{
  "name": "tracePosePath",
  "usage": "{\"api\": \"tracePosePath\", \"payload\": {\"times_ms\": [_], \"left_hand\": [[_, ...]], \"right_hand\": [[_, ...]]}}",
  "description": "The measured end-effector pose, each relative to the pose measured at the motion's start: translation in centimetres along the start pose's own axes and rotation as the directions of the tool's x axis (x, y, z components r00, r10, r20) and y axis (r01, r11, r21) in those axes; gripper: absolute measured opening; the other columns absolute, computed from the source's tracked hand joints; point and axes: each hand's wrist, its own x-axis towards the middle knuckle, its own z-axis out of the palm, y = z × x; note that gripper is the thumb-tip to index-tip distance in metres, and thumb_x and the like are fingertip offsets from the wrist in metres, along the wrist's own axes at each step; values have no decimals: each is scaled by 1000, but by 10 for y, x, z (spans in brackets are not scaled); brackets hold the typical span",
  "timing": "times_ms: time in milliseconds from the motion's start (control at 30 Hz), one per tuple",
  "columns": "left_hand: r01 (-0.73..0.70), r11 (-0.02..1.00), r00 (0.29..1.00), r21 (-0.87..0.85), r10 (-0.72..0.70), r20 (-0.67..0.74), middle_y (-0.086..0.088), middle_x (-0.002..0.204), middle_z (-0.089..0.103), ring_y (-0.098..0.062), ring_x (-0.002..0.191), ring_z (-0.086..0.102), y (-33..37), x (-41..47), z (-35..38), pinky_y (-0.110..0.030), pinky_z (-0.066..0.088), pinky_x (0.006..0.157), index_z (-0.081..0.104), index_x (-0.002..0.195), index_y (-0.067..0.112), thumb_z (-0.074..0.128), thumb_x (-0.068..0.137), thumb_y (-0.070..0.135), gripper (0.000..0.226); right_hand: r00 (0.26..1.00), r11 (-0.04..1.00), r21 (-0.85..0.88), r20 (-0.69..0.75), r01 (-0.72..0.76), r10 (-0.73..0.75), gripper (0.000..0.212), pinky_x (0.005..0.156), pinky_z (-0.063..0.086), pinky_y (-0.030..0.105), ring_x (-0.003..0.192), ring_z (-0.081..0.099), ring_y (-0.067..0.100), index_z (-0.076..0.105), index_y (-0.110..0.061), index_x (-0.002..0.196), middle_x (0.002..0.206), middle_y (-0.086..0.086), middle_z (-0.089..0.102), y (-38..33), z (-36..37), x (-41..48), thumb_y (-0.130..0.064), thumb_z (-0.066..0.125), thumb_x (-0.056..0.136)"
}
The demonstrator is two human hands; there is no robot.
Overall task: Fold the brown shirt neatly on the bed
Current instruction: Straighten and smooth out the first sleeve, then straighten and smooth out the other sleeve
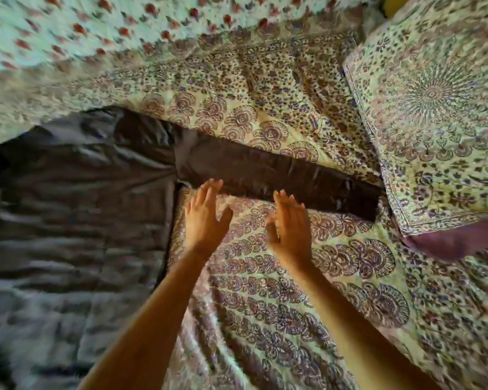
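Empty and flat, left hand (206, 218) and right hand (289, 225) face the brown shirt (82, 206) sleeve (265, 170) at 12 o'clock, lying 9-to-4 o'clock, left hand nearer its armpit.

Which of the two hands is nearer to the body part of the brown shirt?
The left hand: its fingers are at the sleeve of the shiny brown shirt beside its armpit; the right hand is farther along.

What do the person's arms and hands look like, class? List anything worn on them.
Both forearms are bare, no sleeve in view. The left hand and right hand are ungloved; no watch, bangle or ring shows, though blur could hide small ones.
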Motion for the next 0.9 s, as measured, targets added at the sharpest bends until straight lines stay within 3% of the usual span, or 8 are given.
{"api": "tracePosePath", "payload": {"times_ms": [133, 233, 367, 500, 600, 733, 900], "left_hand": [[31, 994, 999, 101, -28, -33, -10, 144, 43, -32, 132, 40, -25, -57, -70, -44, 31, 107, 45, 136, 15, 41, 74, 47, 70], [70, 990, 995, 126, -60, -82, -6, 149, 36, -29, 137, 32, -51, -103, -122, -42, 26, 112, 41, 139, 19, 45, 77, 45, 67], [95, 985, 980, 146, -66, -188, -4, 150, 34, -27, 138, 31, -94, -163, -199, -42, 25, 111, 39, 140, 22, 33, 78, 54, 70], [148, 982, 939, 114, -103, -327, -3, 151, 33, -26, 138, 30, -152, -234, -278, -41, 24, 111, 37, 141, 22, 44, 80, 49, 67], [207, 976, 918, 71, -169, -359, -2, 151, 31, -25, 140, 28, -197, -284, -327, -40, 21, 112, 36, 142, 23, 46, 78, 50, 70], [294, 956, 872, 20, -260, -415, -1, 152, 30, -23, 141, 25, -255, -333, -378, -39, 18, 114, 31, 144, 24, 29, 71, 61, 81], [339, 940, 865, 38, -295, -407, 1, 154, 25, -22, 141, 24, -312, -346, -414, -40, 16, 114, 24, 146, 26, 25, 71, 62, 83]], "right_hand": [[993, 994, -19, 30, 111, -110, 51, 107, 21, 38, 125, 46, 32, 40, -6, 134, 135, 17, 49, -59, -10, -42, -30, 34, 89], [985, 984, 68, -50, 166, -163, 52, 104, 25, 37, 121, 47, 30, 43, -6, 130, 129, 19, 55, -114, -16, -68, -40, 24, 96], [945, 943, 142, -179, 301, -274, 46, 100, 36, 40, 119, 45, 25, 48, 0, 127, 125, 19, 57, -205, -19, -102, -26, 43, 89], [894, 897, 110, -194, 429, -404, 47, 100, 40, 46, 123, 48, 30, 46, -3, 132, 133, 16, 52, -308, -2, -140, -28, 41, 92], [871, 878, 98, -214, 469, -442, 49, 101, 38, 50, 127, 46, 28, 45, -5, 133, 135, 14, 50, -378, 14, -167, -31, 41, 92], [859, 868, 69, -201, 492, -471, 51, 103, 36, 49, 127, 47, 28, 44, -7, 135, 137, 14, 50, -454, 40, -196, -34, 40, 91], [844, 848, 76, -180, 524, -505, 51, 102, 37, 50, 126, 47, 29, 44, -7, 134, 136, 15, 50, -520, 75, -204, -34, 39, 91]]}}
